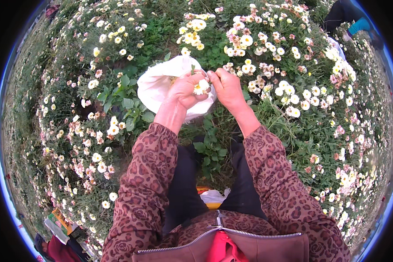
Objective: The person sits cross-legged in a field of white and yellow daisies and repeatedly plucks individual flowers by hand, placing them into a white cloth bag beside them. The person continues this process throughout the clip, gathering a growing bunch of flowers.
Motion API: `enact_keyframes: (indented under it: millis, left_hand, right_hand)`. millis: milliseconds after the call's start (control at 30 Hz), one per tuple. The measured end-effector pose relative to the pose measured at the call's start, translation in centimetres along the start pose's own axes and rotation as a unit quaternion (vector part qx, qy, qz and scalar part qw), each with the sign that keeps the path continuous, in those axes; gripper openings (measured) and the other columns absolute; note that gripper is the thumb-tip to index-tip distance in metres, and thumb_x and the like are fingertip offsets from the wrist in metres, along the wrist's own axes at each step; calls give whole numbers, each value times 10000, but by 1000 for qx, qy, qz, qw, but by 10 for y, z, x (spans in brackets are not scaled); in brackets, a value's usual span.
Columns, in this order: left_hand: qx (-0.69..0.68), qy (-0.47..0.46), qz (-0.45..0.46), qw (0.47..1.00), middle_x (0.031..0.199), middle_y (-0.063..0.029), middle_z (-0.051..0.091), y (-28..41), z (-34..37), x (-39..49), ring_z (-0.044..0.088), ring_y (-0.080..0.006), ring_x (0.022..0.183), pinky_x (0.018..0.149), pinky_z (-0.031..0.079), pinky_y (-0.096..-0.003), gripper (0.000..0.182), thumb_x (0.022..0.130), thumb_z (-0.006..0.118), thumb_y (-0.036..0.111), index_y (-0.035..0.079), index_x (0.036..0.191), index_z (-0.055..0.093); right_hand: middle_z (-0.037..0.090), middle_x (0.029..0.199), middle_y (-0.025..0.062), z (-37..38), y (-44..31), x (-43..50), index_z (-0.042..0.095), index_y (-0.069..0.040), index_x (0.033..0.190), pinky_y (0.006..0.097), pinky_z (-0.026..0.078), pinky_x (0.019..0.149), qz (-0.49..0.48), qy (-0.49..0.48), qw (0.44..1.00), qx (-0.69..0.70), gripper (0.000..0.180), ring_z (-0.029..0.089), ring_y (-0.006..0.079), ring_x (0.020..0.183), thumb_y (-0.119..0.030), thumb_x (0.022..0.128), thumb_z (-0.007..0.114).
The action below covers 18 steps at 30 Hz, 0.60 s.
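My left hand [187, 90] is closed around several white chrysanthemum flower heads [201, 87], with a green leaf poking up between the fingers. Beneath and behind it a white woven sack [150, 87] stands with its mouth spread; some pale yellowish contents show inside. My right hand [228, 87] is beside the left, fingers curled and thumb pressed to the index finger, close to the held flowers. Whether something is pinched in it is hidden. Just beyond the sack grows a cluster of cream flowers [192, 34].
Flowering chrysanthemum plants [291, 95] surround me, some blooms browned. Broad-leaved weeds [127, 101] grow left of the sack. A white bag [213, 196] lies between my legs. Another person's teal sleeve [359, 26] is at upper right; a person in dark red [60, 247] is at lower left beside a printed carton or bag [59, 224].
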State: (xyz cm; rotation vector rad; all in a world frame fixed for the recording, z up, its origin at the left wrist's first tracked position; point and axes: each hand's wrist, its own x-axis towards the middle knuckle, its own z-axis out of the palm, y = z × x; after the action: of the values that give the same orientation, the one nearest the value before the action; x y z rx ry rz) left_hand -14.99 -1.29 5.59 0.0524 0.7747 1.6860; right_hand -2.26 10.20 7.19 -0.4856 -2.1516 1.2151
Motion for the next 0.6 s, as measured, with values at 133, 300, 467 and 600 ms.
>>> enact_keyframes:
  millis: [133,300,467,600]
  left_hand:
    - [55,120,14,991,860,-58,642,11,8,-27,641,-225,687,495,488,-328,130,935,676,49,112,1008,589]
    - [107,241,53,963,895,-38,665,29,-15,-49,664,-226,711,528,552,-370,154,944,677,87,101,1088,624]
    - [290,331,32,897,934,-60,697,10,-45,-12,664,-202,660,462,515,-390,361,931,705,103,89,1262,563]
    - [339,346,4,875,965,-86,699,6,-62,12,715,-270,757,485,524,-445,403,918,764,196,109,1265,578]
  right_hand:
    - [536,685,207,-13,11,4,532,17,813,417,437,586,20,12,995,-98,346,497,331,591,-248,999,654]
    - [623,688,229,-72,42,3,570,29,773,480,474,624,63,109,978,-167,348,616,403,640,-235,997,615]
    - [718,1052,199,-82,50,-31,689,-38,1046,455,543,848,150,-292,900,-287,239,698,359,991,-216,889,717]
    - [708,1192,172,-74,41,-42,668,-83,1252,456,533,958,124,-346,891,-266,379,668,354,1127,-224,903,709]
